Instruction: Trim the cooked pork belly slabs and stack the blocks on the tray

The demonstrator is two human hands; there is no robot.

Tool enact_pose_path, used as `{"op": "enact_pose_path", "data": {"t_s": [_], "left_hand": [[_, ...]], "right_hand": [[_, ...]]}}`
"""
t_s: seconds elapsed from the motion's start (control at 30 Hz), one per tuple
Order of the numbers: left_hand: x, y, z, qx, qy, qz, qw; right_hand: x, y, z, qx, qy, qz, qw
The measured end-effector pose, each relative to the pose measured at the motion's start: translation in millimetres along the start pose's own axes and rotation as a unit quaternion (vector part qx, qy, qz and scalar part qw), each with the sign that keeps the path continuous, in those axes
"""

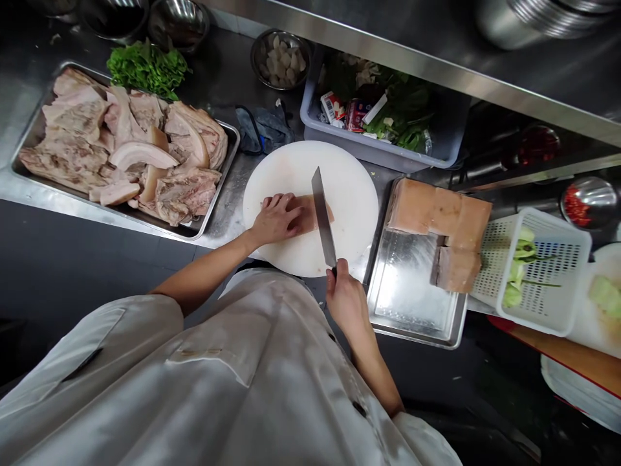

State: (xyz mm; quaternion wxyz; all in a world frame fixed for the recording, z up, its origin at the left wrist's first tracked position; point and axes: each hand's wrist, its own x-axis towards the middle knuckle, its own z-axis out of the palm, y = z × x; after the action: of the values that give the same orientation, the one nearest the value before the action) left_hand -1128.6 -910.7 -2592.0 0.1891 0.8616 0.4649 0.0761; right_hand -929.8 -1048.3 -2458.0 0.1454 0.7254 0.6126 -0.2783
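Observation:
My left hand [276, 219] lies over a piece of pork belly [306, 215], its fingers bent across the meat and the thumb at its near side. Part of the meat is hidden under that hand. My right hand [347, 294] is closed round the dark handle of a cleaver [323, 213]. The blade crosses the right part of the pork, its tip pointing away from me. Whether the edge has entered the meat I cannot tell. Both sit on a round white cutting board [354, 178].
Left stands a metal tray [206, 223] piled with cooked pork. Right of the board, another metal tray [402, 278] bears square pork slabs [436, 210]. Behind are a grey scrap bin [383, 150], a dark cloth [266, 128], leafy greens [148, 68] and a bowl [259, 68]. A white basket [557, 278] stands farther right.

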Motion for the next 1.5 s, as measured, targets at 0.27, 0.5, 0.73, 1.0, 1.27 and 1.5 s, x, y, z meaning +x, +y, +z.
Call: {"op": "enact_pose_path", "data": {"t_s": [0.27,0.5,0.73,1.0,1.27,1.5], "left_hand": [[-10,-20,3.4,-0.064,0.032,0.024,0.997],[-1,-70,-13.4,-0.155,0.024,0.028,0.987],[-8,-131,-39.3,-0.192,0.151,-0.129,0.961],[-2,-77,-30.6,-0.145,0.09,-0.001,0.985],[0,-8,2.7,-0.049,0.033,0.017,0.998],[-2,-11,5.8,-0.058,0.045,0.008,0.997]], "right_hand": [[-12,-6,0,0.002,-0.027,-0.004,1.0],[-11,-14,9,0.007,-0.058,0.007,0.998],[-12,-19,9,0.009,-0.06,0.019,0.998],[-11,-23,9,0.006,-0.059,0.026,0.998],[-18,-25,5,-0.012,-0.048,0.019,0.999],[-22,-23,5,-0.017,-0.059,0.013,0.998]]}}
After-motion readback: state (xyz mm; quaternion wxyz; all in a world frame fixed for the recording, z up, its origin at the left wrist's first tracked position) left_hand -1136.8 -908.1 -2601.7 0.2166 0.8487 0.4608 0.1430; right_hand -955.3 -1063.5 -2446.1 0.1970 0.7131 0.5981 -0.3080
